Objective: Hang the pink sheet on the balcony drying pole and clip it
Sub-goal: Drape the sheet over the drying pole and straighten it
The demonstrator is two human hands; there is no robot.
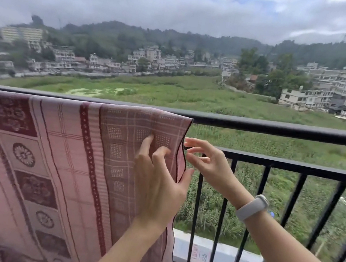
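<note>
The left hand (159, 181) lies against the hanging face of the pink patterned cotton sheet (53, 156), near its right-hand hem. The fingers are spread and loosely bent, with the fingertips (149, 138) pressing on the checked panel and the thumb reaching past the dark hem edge. It is open and grips nothing; the cloth only rests under the fingertips.

Just beside it, on the other side of the hem, the right hand (205, 161) hovers with its fingers curled and parted, the forefinger and thumb drawn toward each other close to the sheet's edge. Whether they touch the hem cannot be told, and nothing is held between them. A pale grey wristband (252, 207) sits on the right wrist.

The sheet is draped over the dark round metal drying pole (282, 127), which runs across the whole view, and hangs down from it, covering the left half of the pole. Its border carries dark red bands with flower medallions. To the right of the hem the pole is bare.

Behind and below the pole stands the black metal balcony railing (298, 166) with upright bars, well clear of the hands. Through the bars a low pale concrete ledge (227, 254) shows, and beyond lie green fields (196, 93), pale multi-storey buildings (344, 97) and wooded hills under cloud.
</note>
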